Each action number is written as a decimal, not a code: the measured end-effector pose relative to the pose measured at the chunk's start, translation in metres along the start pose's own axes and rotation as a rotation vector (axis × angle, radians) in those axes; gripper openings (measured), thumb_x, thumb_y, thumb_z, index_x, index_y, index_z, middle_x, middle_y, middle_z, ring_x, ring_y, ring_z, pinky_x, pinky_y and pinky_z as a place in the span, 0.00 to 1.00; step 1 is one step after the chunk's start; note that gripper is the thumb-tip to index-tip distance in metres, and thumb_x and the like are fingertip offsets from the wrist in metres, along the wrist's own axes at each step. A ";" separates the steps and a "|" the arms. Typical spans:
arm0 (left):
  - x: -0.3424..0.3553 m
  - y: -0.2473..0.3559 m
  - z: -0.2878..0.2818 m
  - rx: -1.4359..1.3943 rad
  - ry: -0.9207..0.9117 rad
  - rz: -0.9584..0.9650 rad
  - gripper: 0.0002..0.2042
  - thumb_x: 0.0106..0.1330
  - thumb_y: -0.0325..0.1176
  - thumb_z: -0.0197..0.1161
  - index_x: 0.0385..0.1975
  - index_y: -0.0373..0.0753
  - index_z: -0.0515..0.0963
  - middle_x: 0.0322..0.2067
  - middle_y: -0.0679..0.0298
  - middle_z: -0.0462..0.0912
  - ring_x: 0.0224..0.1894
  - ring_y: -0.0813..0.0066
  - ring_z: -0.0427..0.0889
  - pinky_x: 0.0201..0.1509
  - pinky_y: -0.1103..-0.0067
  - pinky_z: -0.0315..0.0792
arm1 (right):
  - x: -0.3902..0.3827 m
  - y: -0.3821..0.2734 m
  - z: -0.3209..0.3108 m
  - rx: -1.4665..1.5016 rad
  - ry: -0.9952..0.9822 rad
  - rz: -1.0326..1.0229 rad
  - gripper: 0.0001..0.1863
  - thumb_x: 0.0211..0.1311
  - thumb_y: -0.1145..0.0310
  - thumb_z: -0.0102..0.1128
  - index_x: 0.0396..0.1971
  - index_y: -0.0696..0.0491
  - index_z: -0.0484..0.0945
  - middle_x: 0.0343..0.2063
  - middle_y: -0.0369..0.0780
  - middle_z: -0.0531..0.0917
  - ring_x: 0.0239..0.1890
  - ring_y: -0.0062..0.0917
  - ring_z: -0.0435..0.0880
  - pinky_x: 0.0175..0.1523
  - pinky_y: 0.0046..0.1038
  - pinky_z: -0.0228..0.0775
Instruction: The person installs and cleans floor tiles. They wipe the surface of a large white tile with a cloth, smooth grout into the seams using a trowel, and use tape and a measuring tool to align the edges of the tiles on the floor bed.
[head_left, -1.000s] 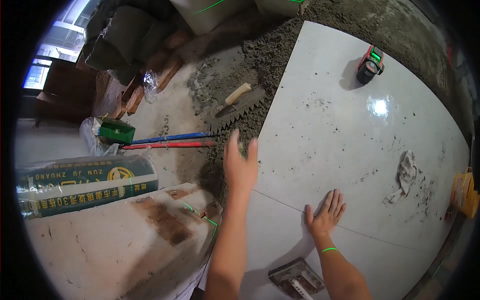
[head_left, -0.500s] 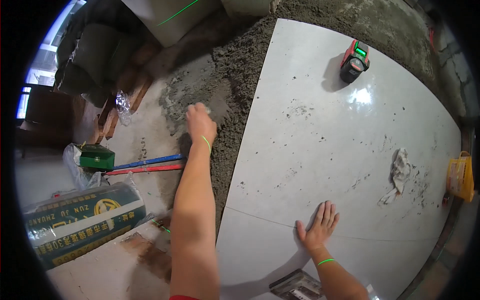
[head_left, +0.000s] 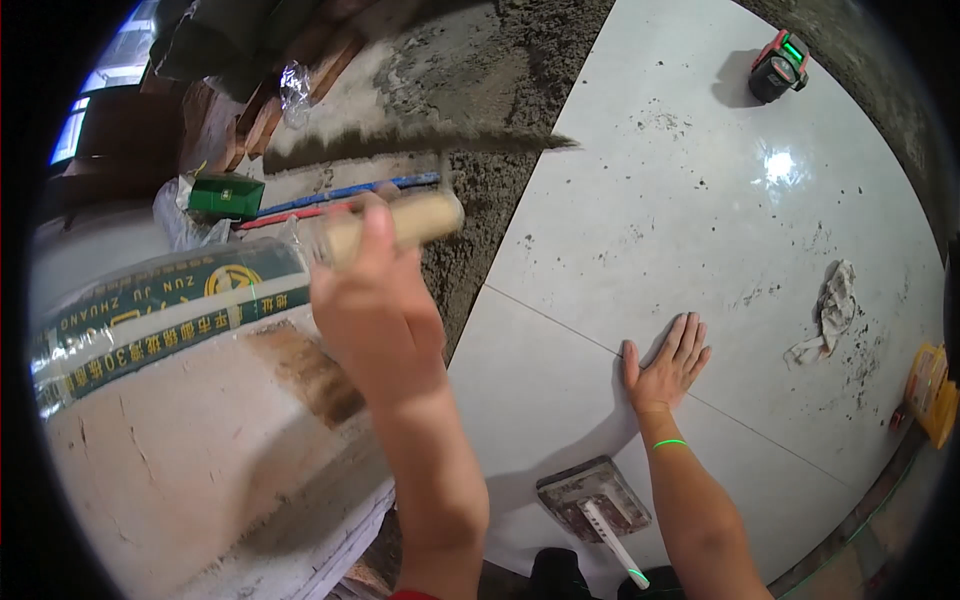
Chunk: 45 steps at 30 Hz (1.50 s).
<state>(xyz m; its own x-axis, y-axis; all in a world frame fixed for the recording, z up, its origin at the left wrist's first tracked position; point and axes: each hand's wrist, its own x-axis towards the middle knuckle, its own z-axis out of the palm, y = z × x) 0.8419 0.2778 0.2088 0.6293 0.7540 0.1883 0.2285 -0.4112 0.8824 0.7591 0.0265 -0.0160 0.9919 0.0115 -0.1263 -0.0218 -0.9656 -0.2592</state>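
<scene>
Holding, left hand (head_left: 380,310): your fingers wrap the grip of a pale-handled trowel (head_left: 430,217).
Trowel: raised, motion-blurred, blade crossing your view of mortar (head_left: 520,80).
Right hand (head_left: 668,370): yours lies flat, fingers slightly spread, across the seam between white tiles (head_left: 600,240).
Tiles: bearing a grey rag (head_left: 835,305), a red-and-black device (head_left: 778,70).

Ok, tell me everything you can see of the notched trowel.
The notched trowel is blurred. Its long, dark grey-brown blade runs nearly level across the picture, tapering to a point at the right; blur hides its teeth. The thick, pale handle looks wooden, and the left hand grips it. In view, the blade crosses the mortar, its tip overlapping the white tile; whether they touch is unclear.
</scene>
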 end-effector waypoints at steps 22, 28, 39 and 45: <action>-0.306 -0.071 -0.243 0.333 0.423 -0.489 0.15 0.59 0.19 0.59 0.39 0.36 0.59 0.46 0.50 0.73 0.59 0.54 0.69 0.62 0.65 0.63 | -0.013 0.008 0.020 -0.042 0.140 -0.059 0.46 0.58 0.37 0.48 0.68 0.54 0.51 0.69 0.42 0.53 0.72 0.35 0.44 0.72 0.46 0.31; -0.313 -0.127 -0.235 0.353 0.380 -0.205 0.15 0.61 0.21 0.59 0.42 0.35 0.59 0.45 0.52 0.71 0.63 0.46 0.64 0.63 0.60 0.62 | -0.013 0.008 0.022 -0.083 0.165 -0.065 0.47 0.59 0.35 0.44 0.68 0.54 0.50 0.69 0.41 0.52 0.73 0.35 0.44 0.72 0.45 0.32; -0.296 -0.145 -0.238 0.614 0.183 -0.211 0.11 0.62 0.30 0.64 0.32 0.33 0.69 0.37 0.52 0.81 0.45 0.61 0.81 0.48 0.69 0.74 | -0.014 0.009 0.028 -0.056 0.201 -0.076 0.46 0.58 0.34 0.46 0.68 0.52 0.52 0.69 0.40 0.54 0.72 0.35 0.45 0.72 0.45 0.32; -0.287 -0.152 -0.237 0.526 0.167 -0.209 0.06 0.56 0.23 0.68 0.30 0.30 0.79 0.34 0.57 0.84 0.38 0.73 0.81 0.47 0.79 0.73 | -0.015 0.011 0.029 -0.059 0.215 -0.080 0.46 0.57 0.33 0.46 0.67 0.52 0.54 0.69 0.40 0.55 0.72 0.35 0.46 0.72 0.45 0.33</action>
<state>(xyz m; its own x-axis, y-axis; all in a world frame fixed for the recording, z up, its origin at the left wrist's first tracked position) 0.4510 0.2455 0.1227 0.4155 0.8992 0.1367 0.6993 -0.4119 0.5842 0.7402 0.0233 -0.0451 0.9941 0.0394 0.1012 0.0594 -0.9773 -0.2033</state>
